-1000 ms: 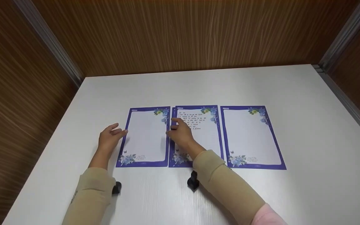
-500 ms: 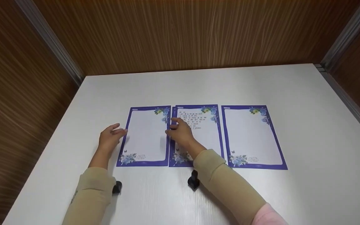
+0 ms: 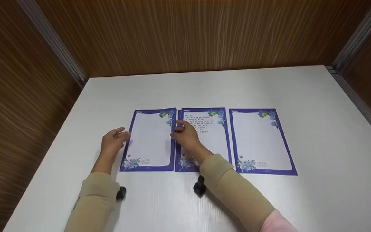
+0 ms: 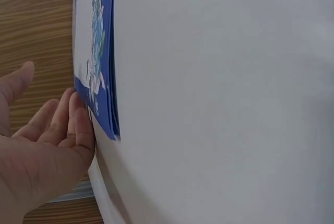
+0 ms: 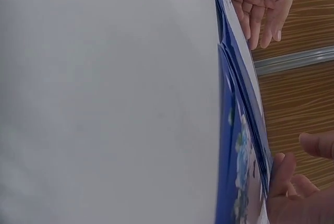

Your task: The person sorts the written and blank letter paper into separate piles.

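Three purple-bordered, flower-printed stationery sheets lie side by side in the head view. My left hand (image 3: 114,141) is at the left edge of the blank left sheet (image 3: 150,138), its fingers against that edge and its thumb held apart in the left wrist view. My right hand (image 3: 187,137) reaches over the middle sheet (image 3: 213,145), which bears handwriting, to the right edge of the left sheet. In the right wrist view, its fingers (image 5: 283,171) meet the edge while the thumb stands away. Layered edges (image 5: 245,88) show several sheets stacked there, slightly raised.
A blank sheet (image 3: 261,141) with the same border lies on the right. The white table (image 3: 204,88) is enclosed by wood-grain panels (image 3: 204,35). Black wrist devices (image 3: 200,186) sit under both tan sleeves (image 3: 92,199).
The right edge of the left sheet has lifted a little, and a layer beneath shows at its top right corner. Both hands stay in nearly the same place.
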Demonstrator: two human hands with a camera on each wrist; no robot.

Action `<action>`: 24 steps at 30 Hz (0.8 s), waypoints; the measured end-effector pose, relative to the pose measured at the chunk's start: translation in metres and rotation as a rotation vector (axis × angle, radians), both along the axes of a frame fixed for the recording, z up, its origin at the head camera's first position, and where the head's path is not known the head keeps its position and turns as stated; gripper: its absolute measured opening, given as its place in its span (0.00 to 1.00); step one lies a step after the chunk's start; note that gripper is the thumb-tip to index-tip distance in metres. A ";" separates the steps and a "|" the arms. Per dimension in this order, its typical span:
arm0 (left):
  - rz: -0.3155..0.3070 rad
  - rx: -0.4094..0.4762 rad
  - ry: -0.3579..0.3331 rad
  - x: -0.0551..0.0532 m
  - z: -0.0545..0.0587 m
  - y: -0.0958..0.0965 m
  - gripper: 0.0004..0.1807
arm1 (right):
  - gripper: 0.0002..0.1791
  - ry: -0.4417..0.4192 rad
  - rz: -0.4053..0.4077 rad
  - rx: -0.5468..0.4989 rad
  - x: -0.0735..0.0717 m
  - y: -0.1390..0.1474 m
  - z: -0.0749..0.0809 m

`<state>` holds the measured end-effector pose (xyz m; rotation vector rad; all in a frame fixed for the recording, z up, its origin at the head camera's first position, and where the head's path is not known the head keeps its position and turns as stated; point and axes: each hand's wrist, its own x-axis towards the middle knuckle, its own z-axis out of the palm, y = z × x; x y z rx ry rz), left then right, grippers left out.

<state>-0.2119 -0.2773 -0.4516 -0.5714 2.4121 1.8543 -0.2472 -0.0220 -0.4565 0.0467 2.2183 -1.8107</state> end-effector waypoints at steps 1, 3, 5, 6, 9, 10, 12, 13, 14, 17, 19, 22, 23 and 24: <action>0.002 0.004 0.006 0.000 0.000 0.000 0.29 | 0.32 0.005 -0.008 -0.012 0.000 0.000 0.000; 0.009 0.009 0.017 0.001 0.000 0.000 0.28 | 0.31 0.017 -0.026 -0.030 0.000 -0.001 0.000; 0.015 0.021 0.029 0.001 0.000 0.001 0.27 | 0.29 0.031 -0.048 -0.051 -0.001 -0.002 -0.001; 0.017 0.032 0.038 0.001 0.000 0.001 0.27 | 0.28 0.037 -0.057 -0.061 -0.001 -0.002 -0.001; 0.033 0.069 0.059 0.001 -0.001 0.002 0.26 | 0.27 0.051 -0.079 -0.072 -0.002 -0.002 -0.002; 0.035 0.080 0.064 0.000 -0.001 0.003 0.27 | 0.27 0.049 -0.085 -0.069 -0.002 -0.002 -0.002; 0.040 0.099 0.071 0.000 -0.001 0.005 0.27 | 0.28 0.040 -0.091 -0.066 -0.002 -0.001 -0.002; 0.044 0.102 0.071 -0.001 -0.001 0.007 0.27 | 0.28 0.035 -0.093 -0.068 -0.002 0.000 -0.002; 0.041 0.109 0.072 -0.001 -0.001 0.008 0.28 | 0.28 0.033 -0.094 -0.068 -0.002 0.001 -0.002; 0.029 0.115 0.062 -0.002 -0.001 0.011 0.30 | 0.28 0.028 -0.096 -0.063 -0.003 0.004 -0.003; 0.017 0.104 0.053 -0.002 -0.002 0.013 0.30 | 0.28 0.036 -0.100 -0.046 -0.003 0.006 -0.004; 0.002 0.079 0.047 -0.002 -0.002 0.017 0.29 | 0.28 0.047 -0.114 -0.027 -0.005 0.011 -0.005; 0.001 0.069 0.048 -0.002 -0.003 0.018 0.28 | 0.28 0.053 -0.118 -0.025 -0.005 0.013 -0.005; -0.001 0.061 0.051 -0.002 -0.003 0.019 0.27 | 0.28 0.059 -0.122 -0.029 -0.006 0.015 -0.005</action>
